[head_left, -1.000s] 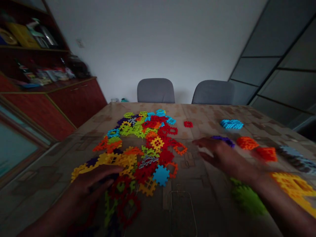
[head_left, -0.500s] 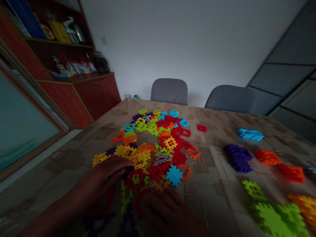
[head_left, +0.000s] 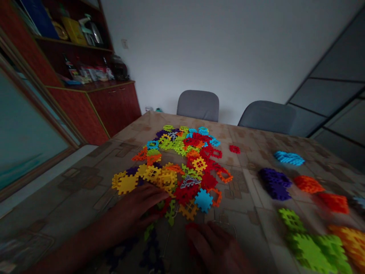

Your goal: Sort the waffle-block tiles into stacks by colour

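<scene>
My left hand reaches over the near side of a pile of interlocking plastic building pieces. Its fingers are stretched out, with the thumb apart from them, touching or just above a red piece that they partly cover. Low in the middle, my right hand is closed around red pieces, mostly hidden by its fingers and dim light. Between and beyond the hands lie yellow pieces, a light blue square, a grey triangle and an amber window piece. Dark purple pieces lie nearest me.
Sorted stacks stand on the right: light blue, purple, orange, red-orange, green and amber. One red piece lies apart. Two grey chairs stand behind the patterned table.
My left hand has moved right across the pile, uncovering a yellow piece. My right hand has shifted right, away from the pile, with red pieces. Red and green pieces near me have been displaced.
</scene>
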A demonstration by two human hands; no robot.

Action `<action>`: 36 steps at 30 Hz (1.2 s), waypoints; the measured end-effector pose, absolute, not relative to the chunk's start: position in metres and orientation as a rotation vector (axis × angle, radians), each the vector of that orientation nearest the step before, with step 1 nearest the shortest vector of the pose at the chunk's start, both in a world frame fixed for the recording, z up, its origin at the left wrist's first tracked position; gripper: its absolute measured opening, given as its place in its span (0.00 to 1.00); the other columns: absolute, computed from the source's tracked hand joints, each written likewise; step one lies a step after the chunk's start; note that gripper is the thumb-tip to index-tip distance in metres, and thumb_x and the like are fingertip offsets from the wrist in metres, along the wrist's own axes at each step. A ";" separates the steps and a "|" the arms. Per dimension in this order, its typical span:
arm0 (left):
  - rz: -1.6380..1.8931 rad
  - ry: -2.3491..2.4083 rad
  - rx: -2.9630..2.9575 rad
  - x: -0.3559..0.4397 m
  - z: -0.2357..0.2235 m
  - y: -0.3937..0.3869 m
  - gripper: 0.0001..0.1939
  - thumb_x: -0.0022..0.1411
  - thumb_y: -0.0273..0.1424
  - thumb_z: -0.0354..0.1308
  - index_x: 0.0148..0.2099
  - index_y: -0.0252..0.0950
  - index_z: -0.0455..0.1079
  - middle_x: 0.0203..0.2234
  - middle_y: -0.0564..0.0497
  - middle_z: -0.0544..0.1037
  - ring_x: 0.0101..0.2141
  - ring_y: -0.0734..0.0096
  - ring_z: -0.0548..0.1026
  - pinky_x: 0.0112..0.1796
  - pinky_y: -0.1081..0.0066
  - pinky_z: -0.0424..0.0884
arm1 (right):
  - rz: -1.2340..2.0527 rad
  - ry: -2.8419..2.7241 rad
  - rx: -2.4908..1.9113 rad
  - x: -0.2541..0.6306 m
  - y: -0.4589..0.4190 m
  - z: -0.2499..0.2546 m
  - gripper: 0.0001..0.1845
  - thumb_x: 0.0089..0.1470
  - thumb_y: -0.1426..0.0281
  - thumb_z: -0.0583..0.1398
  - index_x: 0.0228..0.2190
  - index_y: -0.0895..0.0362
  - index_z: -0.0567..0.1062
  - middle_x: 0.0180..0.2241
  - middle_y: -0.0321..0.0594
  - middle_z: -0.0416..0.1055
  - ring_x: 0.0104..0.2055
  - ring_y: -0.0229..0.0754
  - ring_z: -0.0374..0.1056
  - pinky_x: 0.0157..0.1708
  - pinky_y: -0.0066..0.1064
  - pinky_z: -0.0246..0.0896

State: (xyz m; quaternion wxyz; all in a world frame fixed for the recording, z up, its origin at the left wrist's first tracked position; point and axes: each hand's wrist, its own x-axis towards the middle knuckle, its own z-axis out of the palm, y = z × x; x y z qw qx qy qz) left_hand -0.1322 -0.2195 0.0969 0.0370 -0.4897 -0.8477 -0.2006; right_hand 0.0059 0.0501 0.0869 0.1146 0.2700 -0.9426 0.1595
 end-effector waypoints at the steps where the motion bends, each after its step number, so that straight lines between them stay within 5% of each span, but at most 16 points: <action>1: -0.594 -2.593 -1.479 -0.131 0.098 -0.219 0.27 0.69 0.29 0.58 0.67 0.50 0.61 0.54 0.49 0.77 0.52 0.59 0.76 0.50 0.63 0.76 | 0.508 -2.796 0.770 0.008 0.053 0.089 0.26 0.56 0.79 0.60 0.56 0.54 0.65 0.44 0.42 0.77 0.38 0.45 0.74 0.35 0.31 0.70; 4: -0.550 -2.614 -1.368 -0.130 0.100 -0.218 0.27 0.71 0.30 0.53 0.69 0.51 0.58 0.56 0.48 0.76 0.51 0.58 0.78 0.48 0.63 0.77 | 0.766 -2.881 0.616 0.015 0.063 0.095 0.30 0.54 0.81 0.56 0.57 0.53 0.64 0.43 0.42 0.76 0.38 0.43 0.75 0.36 0.28 0.69; 11: -0.803 -2.573 -1.206 -0.140 0.098 -0.222 0.15 0.74 0.39 0.52 0.56 0.48 0.75 0.51 0.53 0.82 0.48 0.65 0.81 0.50 0.73 0.75 | 1.321 -3.064 0.248 0.017 0.089 0.116 0.08 0.57 0.76 0.56 0.39 0.54 0.72 0.31 0.35 0.76 0.28 0.37 0.70 0.26 0.25 0.59; 15: -1.053 -2.637 -1.050 -0.139 0.105 -0.218 0.13 0.71 0.44 0.55 0.49 0.49 0.78 0.46 0.55 0.84 0.43 0.65 0.83 0.46 0.73 0.77 | 1.213 -3.208 0.185 0.014 0.108 0.128 0.22 0.56 0.74 0.60 0.52 0.50 0.72 0.30 0.33 0.78 0.27 0.40 0.72 0.25 0.27 0.58; 18: -1.235 -2.688 -0.990 -0.124 0.107 -0.211 0.12 0.69 0.42 0.57 0.52 0.54 0.77 0.46 0.58 0.84 0.43 0.66 0.83 0.45 0.73 0.78 | 1.103 -3.168 0.118 0.014 0.114 0.130 0.27 0.57 0.72 0.62 0.57 0.47 0.70 0.40 0.38 0.80 0.37 0.45 0.76 0.36 0.32 0.68; 21: -1.257 -2.818 -1.110 -0.098 0.098 -0.207 0.19 0.68 0.38 0.58 0.60 0.58 0.71 0.54 0.59 0.80 0.50 0.63 0.81 0.48 0.71 0.78 | 0.889 -3.190 0.126 0.013 0.111 0.125 0.31 0.51 0.72 0.66 0.57 0.50 0.72 0.52 0.46 0.75 0.49 0.53 0.73 0.48 0.42 0.69; 24: -1.102 -2.917 -1.310 -0.075 0.084 -0.205 0.30 0.65 0.35 0.60 0.67 0.61 0.62 0.60 0.59 0.75 0.55 0.60 0.78 0.49 0.68 0.77 | 0.701 -3.245 0.086 0.011 0.104 0.115 0.34 0.45 0.73 0.69 0.56 0.56 0.72 0.53 0.51 0.71 0.53 0.57 0.69 0.52 0.48 0.66; 28: -0.832 -2.834 -1.482 -0.071 0.080 -0.203 0.39 0.63 0.31 0.62 0.71 0.61 0.54 0.62 0.59 0.73 0.54 0.61 0.78 0.51 0.68 0.76 | 0.667 -3.228 0.087 0.008 0.098 0.109 0.27 0.47 0.75 0.67 0.51 0.58 0.74 0.50 0.49 0.70 0.52 0.55 0.67 0.52 0.47 0.65; 36: -0.616 -2.462 -1.675 -0.083 0.082 -0.195 0.24 0.75 0.36 0.50 0.70 0.51 0.57 0.59 0.55 0.76 0.55 0.66 0.77 0.56 0.69 0.72 | 0.698 -3.204 0.227 0.008 0.098 0.114 0.23 0.49 0.77 0.67 0.48 0.59 0.74 0.49 0.47 0.71 0.51 0.53 0.65 0.51 0.45 0.65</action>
